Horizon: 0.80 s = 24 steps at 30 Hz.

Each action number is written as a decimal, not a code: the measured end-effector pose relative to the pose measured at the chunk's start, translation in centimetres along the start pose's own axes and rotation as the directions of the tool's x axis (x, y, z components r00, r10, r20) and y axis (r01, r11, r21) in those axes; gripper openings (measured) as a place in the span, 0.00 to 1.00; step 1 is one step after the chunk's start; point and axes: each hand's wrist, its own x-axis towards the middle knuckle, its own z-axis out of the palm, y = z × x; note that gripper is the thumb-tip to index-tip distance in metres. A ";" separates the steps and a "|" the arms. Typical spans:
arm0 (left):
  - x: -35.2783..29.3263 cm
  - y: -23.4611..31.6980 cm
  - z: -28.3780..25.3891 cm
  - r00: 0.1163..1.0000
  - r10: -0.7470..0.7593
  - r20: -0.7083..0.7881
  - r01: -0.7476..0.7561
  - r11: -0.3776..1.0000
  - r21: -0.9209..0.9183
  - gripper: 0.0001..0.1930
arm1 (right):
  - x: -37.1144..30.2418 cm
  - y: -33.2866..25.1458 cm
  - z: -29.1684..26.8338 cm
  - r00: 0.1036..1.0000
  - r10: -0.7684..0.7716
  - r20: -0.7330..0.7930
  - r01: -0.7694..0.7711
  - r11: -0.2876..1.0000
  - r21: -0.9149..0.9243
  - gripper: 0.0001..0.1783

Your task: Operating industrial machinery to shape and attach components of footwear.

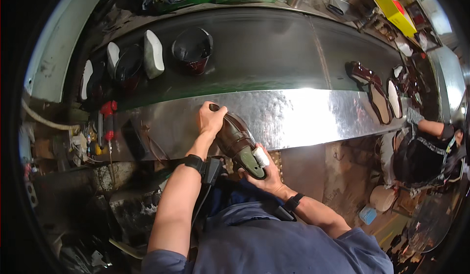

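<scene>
A dark brown leather shoe upper (231, 133) is held tilted over the near edge of the metal worktop, with a green shoe last (249, 162) inside it. My left hand (211, 120) is closed around its far-left end. My right hand (270, 175) wraps the near end, where the last shows. A white piece (261, 157) lies at my right thumb against the last; whether it is a thumb covering or something separate I cannot tell. The fingers underneath the shoe are hidden.
Beyond the shiny metal strip (274, 117) runs a dark belt (259, 44). White-soled pieces (153, 55) and dark cup-shaped items (192, 49) stand left. A red-handled tool (108, 115) lies left. Shoes (377, 98) and another person's arm (431, 127) are at right.
</scene>
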 end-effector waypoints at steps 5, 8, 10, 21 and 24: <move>-0.3 4.3 -7.5 0.987 0.024 -0.158 -0.022 1.000 0.017 0.21 | 6.0 -6.5 -3.7 0.947 0.087 0.310 -0.219 0.881 0.420 0.58; -1.5 6.5 -13.8 0.973 0.018 -0.230 -0.010 0.999 0.033 0.20 | 12.2 -10.5 -2.8 0.790 0.366 0.492 -0.613 0.461 0.642 0.52; -3.6 7.6 -17.8 0.962 -0.017 -0.273 0.009 0.999 -0.032 0.19 | 16.1 -12.4 -1.2 0.587 0.316 0.745 -0.809 0.204 0.551 0.44; -24.8 -4.0 -38.9 0.651 -0.047 -0.757 -0.071 0.990 -0.122 0.18 | 7.0 -30.6 15.7 0.626 0.089 0.775 -0.681 0.547 0.487 0.26; -31.9 -6.5 -42.9 0.600 -0.095 -0.794 0.009 0.994 -0.112 0.21 | 2.3 -33.5 20.1 0.599 0.005 0.801 -0.674 0.543 0.501 0.23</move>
